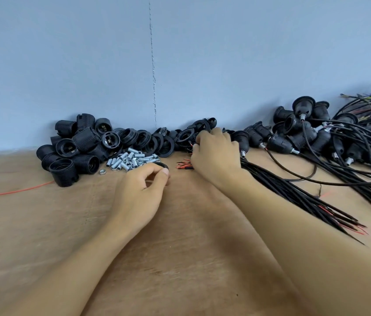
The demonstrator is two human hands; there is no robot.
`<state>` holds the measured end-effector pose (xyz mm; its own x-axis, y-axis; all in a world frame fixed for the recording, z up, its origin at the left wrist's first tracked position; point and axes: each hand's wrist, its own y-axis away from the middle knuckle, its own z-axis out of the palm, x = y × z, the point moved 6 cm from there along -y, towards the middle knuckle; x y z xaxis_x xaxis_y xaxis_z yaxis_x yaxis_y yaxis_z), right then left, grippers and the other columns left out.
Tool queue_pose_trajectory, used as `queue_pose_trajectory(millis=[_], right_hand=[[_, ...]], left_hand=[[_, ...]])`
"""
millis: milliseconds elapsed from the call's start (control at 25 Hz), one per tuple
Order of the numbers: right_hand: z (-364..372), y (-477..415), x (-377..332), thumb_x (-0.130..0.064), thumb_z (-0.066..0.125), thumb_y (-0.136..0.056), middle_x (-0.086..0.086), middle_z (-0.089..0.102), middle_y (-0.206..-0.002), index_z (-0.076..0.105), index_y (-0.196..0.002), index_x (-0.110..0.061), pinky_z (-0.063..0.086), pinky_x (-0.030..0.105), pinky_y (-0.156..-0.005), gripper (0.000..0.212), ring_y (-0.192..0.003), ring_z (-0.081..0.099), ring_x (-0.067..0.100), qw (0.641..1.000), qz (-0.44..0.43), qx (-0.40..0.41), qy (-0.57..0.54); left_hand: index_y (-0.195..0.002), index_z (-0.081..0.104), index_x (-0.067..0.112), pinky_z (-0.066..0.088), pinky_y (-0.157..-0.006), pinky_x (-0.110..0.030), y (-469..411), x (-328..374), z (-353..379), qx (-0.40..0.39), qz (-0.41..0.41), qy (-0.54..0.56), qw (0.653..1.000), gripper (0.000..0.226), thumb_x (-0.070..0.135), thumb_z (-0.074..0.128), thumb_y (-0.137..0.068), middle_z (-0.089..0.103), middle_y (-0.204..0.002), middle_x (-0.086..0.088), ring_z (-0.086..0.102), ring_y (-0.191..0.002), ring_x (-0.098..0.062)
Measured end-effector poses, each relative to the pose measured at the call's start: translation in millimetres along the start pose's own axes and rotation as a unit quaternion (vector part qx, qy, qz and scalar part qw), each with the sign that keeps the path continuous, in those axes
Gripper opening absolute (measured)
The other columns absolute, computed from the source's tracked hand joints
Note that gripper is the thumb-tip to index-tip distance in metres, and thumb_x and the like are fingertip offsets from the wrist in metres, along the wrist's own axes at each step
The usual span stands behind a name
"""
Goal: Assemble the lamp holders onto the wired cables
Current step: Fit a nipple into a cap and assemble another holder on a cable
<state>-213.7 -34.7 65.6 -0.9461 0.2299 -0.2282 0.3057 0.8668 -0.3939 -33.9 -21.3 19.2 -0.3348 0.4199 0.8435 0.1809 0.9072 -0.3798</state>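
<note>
Bench (180, 258) w/ holder pile (77, 144), sleeves (132, 159)

Bare wood board for the tabletop (43, 224), matt tan, with coarse, streaky grain. Black plastic for the lamp holders (84, 142), ribbed on the outside, dull with a faint sheen at the rims. Same black plastic for the loose rings (157, 142) and for the ring (162, 165) pinched in the left hand (141, 190). Bright silvery metal, shiny, for the threaded tubes (132, 159) and the nut (101, 172). Smooth matt black sheathing on the cables (294, 190), red insulation on the inner wires (183, 165). Pale blue matt paint on the wall (66, 65), rough along a vertical crack.
</note>
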Motion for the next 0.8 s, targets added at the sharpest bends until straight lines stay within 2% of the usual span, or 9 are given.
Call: queue_pose_trajectory(millis=[120, 200, 280, 400, 520, 600, 680, 800], right_hand=[[12.2, 7.6, -16.0, -0.023, 0.049, -0.094, 0.007, 0.052, -0.130, 0.060, -0.122, -0.017, 0.028, 0.044, -0.099, 0.031, -0.123, 0.041, 0.031, 0.999, -0.030, 0.042, 0.001], [17.0, 7.5, -22.7, -0.022, 0.050, -0.091, 0.005, 0.054, -0.130, 0.062, -0.122, -0.017, 0.021, 0.042, -0.102, 0.033, -0.126, 0.039, 0.029, 0.996, -0.057, 0.076, 0.005], [26.4, 4.8, -24.9, -0.023, 0.052, -0.090, 0.004, 0.057, -0.128, 0.063, -0.123, -0.017, 0.017, 0.040, -0.106, 0.035, -0.128, 0.040, 0.027, 0.995, -0.081, 0.063, 0.016], [40.3, 4.4, -24.0, -0.026, 0.052, -0.090, 0.003, 0.060, -0.126, 0.062, -0.123, -0.019, 0.015, 0.039, -0.109, 0.036, -0.126, 0.043, 0.026, 0.994, -0.102, 0.030, 0.027], [40.7, 3.0, -27.9, -0.026, 0.054, -0.088, 0.003, 0.063, -0.123, 0.064, -0.122, -0.019, 0.012, 0.042, -0.112, 0.036, -0.127, 0.043, 0.027, 0.990, -0.119, 0.062, 0.035], [39.7, -0.7, -32.6, -0.026, 0.054, -0.090, 0.002, 0.065, -0.121, 0.064, -0.123, -0.020, 0.014, 0.043, -0.110, 0.035, -0.126, 0.044, 0.027, 0.989, -0.129, 0.071, 0.029], [40.3, -1.6, -35.3, -0.027, 0.054, -0.092, 0.001, 0.065, -0.121, 0.064, -0.125, -0.021, 0.015, 0.043, -0.110, 0.035, -0.125, 0.045, 0.026, 0.988, -0.137, 0.069, 0.018], [43.7, -0.7, -42.7, -0.029, 0.055, -0.092, 0.001, 0.068, -0.116, 0.068, -0.119, -0.021, 0.016, 0.043, -0.110, 0.031, -0.122, 0.047, 0.025, 0.985, -0.157, 0.076, 0.001]], left_hand=[[-0.077, 0.072, 0.034, 0.041, -0.066, -0.008, 1.4, 3.7, -1.0, 0.005, 0.016, -0.013, 1.000, 0.024, 0.026, 0.062, -0.098, 0.072, -0.080, 0.025, 0.065, -0.083, 0.004], [-0.076, 0.071, 0.032, 0.042, -0.064, -0.007, 1.9, 4.7, -1.3, 0.012, 0.029, -0.028, 0.999, 0.024, 0.025, 0.063, -0.098, 0.071, -0.078, 0.022, 0.065, -0.078, 0.001], [-0.075, 0.070, 0.029, 0.043, -0.061, -0.011, 0.5, 1.6, -1.5, 0.021, 0.021, -0.047, 0.998, 0.022, 0.025, 0.064, -0.096, 0.070, -0.075, 0.018, 0.062, -0.069, -0.005], [-0.074, 0.068, 0.031, 0.043, -0.059, -0.011, -1.9, -6.2, 2.0, 0.005, -0.010, -0.049, 0.999, 0.022, 0.019, 0.066, -0.092, 0.068, -0.075, 0.020, 0.059, -0.066, -0.004], [-0.072, 0.063, 0.035, 0.038, -0.062, -0.004, -4.3, -8.4, -1.2, 0.021, -0.019, -0.094, 0.995, 0.029, 0.010, 0.069, -0.087, 0.060, -0.071, 0.012, 0.056, -0.069, 0.010], [-0.076, 0.060, 0.037, 0.036, -0.065, -0.002, -6.2, -8.1, -6.0, 0.042, -0.023, -0.111, 0.993, 0.035, 0.004, 0.068, -0.085, 0.053, -0.079, 0.012, 0.052, -0.070, 0.015], [-0.081, 0.063, 0.033, 0.035, -0.068, 0.000, -6.2, -7.8, -8.1, 0.052, -0.027, -0.104, 0.993, 0.036, -0.002, 0.065, -0.084, 0.055, -0.083, 0.008, 0.052, -0.071, 0.013], [-0.083, 0.064, 0.031, 0.038, -0.068, -0.001, -8.1, -10.7, -9.2, 0.053, -0.041, -0.081, 0.994, 0.037, -0.005, 0.063, -0.083, 0.059, -0.084, 0.013, 0.055, -0.073, 0.004]])
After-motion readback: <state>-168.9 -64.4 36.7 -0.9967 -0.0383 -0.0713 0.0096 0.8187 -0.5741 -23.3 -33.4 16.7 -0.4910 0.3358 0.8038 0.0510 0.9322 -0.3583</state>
